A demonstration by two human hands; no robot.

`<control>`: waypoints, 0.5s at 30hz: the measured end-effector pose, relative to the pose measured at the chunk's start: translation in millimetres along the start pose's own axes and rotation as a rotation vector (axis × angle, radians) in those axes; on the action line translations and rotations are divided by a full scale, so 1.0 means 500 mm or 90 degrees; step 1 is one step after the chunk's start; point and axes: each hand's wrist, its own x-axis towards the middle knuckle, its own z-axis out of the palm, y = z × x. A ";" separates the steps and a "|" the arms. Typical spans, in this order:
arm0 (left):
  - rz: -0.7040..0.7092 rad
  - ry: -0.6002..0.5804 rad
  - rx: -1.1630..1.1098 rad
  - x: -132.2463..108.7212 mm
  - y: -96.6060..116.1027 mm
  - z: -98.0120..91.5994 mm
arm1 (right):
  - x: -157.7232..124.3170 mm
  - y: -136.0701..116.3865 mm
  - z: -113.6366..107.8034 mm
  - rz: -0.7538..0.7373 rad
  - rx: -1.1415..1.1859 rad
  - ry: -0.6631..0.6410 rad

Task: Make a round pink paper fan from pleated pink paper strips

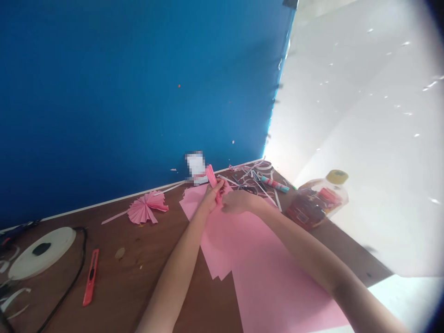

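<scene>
My left hand [210, 198] pinches a folded, pleated strip of pink paper [211, 177] that sticks up toward the blue wall. My right hand [239, 202] is closed beside it, its fingers meeting the lower end of the same strip. Both hands hover over several flat pink paper sheets [256, 263] spread on the brown table [138, 277]. A finished pink pleated paper fan [145, 208] lies on the table to the left of my hands.
A red box cutter [90, 276] lies at the left, near a white round disc [41, 252] with a black cable. Scissors [248, 188], a striped pen [274, 184] and paper scraps sit behind my hands. A clear plastic jar [317, 199] stands at the right.
</scene>
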 end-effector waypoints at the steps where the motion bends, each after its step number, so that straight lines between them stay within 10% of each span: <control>1: -0.003 0.002 -0.004 0.000 0.000 -0.001 | -0.005 -0.002 -0.004 -0.011 0.027 -0.051; 3: -0.010 0.006 -0.008 0.002 -0.001 -0.004 | -0.010 0.003 -0.011 0.043 0.025 -0.035; 8: -0.017 0.007 -0.008 0.007 -0.005 -0.008 | -0.009 0.058 -0.033 0.411 -0.077 0.382; 15: -0.017 0.010 -0.026 0.005 -0.004 -0.007 | -0.006 0.126 -0.040 0.443 -0.043 0.304</control>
